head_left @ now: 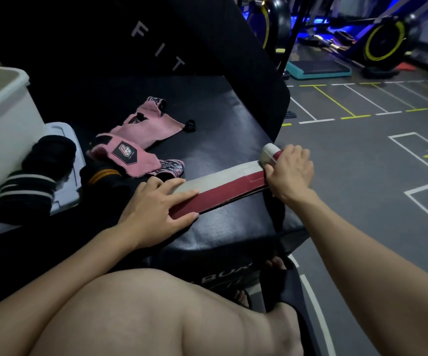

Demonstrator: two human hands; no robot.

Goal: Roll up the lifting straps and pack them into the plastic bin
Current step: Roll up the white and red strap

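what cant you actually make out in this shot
- Inside of the plastic bin: head view, cut off by the left edge, its wall hides the contents.
- Start of the roll on the red and grey strap: covered by the right hand.
- Strap end under the left hand.

Strap [223, 186]: half grey, half dark red lengthwise. Wraps [141, 140] pink w/ black logo patch. Rolls [28, 186] black w/ white stripes. Bin [0, 129] white. Bench pad [220, 119] black.
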